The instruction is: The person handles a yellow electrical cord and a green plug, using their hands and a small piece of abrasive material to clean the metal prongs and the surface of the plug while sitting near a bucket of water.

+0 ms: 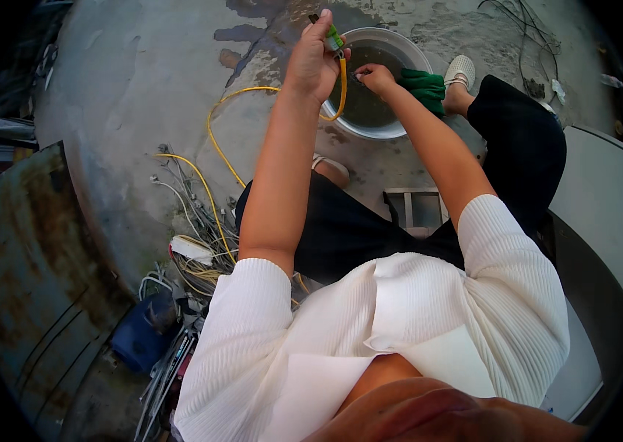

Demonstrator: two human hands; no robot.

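Yellow hose [343, 85], its green fitting [333, 38] held up by the left rim of a metal basin [381, 133].
Left hand [313, 65] wraps its fingers round the fitting; right-hand [376, 79] fingers bunch over the basin, pinching what I cannot tell. Murky liquid [367, 112] already stands in it, so work seems under way; what remains doesn't show. Count: one hose, one fitting, one basin, one green cloth bundle [423, 90], two pale shoes [460, 68].

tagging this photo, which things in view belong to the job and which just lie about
Likely in use:
green fitting on yellow hose, in left hand
metal basin under right hand
green cloth

Likely lying about:
tangled cables
blue container
rusty sheet
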